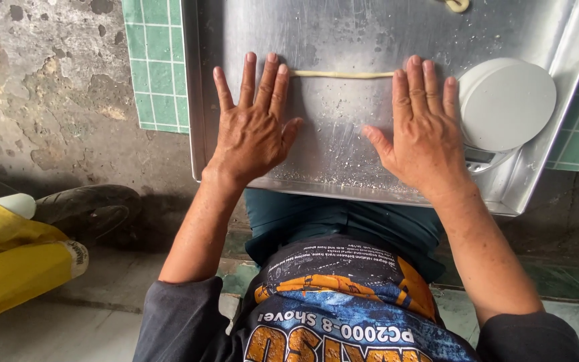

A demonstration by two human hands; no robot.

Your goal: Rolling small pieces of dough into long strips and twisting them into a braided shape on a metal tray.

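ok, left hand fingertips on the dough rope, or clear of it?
Touching. In the head view the left hand lies flat on the metal tray, and the dough rope runs straight under its fingertips, no gap showing.

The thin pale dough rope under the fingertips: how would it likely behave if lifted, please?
The thin pale dough rope would probably droop, being long and slender. It likely rolls readily on the flat steel tray. It may tear if pulled from between the left hand and right hand.
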